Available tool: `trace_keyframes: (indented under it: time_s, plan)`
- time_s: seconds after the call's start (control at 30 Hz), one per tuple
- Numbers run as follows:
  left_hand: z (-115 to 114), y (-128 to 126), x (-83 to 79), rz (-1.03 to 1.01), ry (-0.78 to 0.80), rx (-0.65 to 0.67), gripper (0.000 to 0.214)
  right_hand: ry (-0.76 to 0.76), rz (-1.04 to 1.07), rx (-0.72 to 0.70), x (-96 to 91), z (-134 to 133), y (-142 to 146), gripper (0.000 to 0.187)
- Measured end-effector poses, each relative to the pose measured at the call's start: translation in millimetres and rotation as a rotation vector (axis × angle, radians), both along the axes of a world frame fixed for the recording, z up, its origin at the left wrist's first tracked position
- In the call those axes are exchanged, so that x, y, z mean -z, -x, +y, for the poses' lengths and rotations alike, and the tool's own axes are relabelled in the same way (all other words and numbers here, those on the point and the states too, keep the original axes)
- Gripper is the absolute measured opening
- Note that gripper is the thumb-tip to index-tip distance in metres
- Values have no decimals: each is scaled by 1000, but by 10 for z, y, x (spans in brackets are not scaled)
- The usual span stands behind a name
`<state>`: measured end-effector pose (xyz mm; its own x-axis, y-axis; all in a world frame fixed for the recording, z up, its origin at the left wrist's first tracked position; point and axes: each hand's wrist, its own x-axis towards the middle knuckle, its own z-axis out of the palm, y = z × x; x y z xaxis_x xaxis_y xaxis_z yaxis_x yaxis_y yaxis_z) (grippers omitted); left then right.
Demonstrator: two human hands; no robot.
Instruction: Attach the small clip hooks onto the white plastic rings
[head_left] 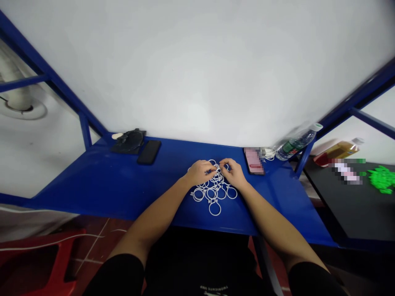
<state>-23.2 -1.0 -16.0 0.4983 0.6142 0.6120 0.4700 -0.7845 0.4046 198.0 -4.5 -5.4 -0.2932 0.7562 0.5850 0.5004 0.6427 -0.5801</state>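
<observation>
A cluster of white plastic rings (214,193) lies linked together on the blue metal table (92,181), with one ring (214,208) hanging toward me at its near end. My left hand (200,172) and my right hand (233,172) meet at the far end of the cluster. Their fingertips close on rings in the tangle, and the fingers hide exactly which ring each hand holds.
Along the wall edge of the table lie a black pouch (128,142), a black phone (149,152), a pink-cased phone (254,161), a white cable (269,153) and a plastic water bottle (296,144). Green pieces (382,179) lie on a black table to the right.
</observation>
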Motion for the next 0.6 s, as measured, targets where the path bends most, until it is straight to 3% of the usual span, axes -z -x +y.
trace_keyframes:
  time_s: [0.13, 0.3, 0.6]
  plan:
    - [-6, -8, -10, -17, -8, -41, 16, -24, 6, -17, -59, -46, 20, 7]
    - [-4, -29, 21, 5, -39, -78, 14, -162, 0, -96, -118, -127, 87, 10]
    - [-21, -41, 24, -16, -111, -132, 21, -230, -49, -135, -111, -169, 132, 14]
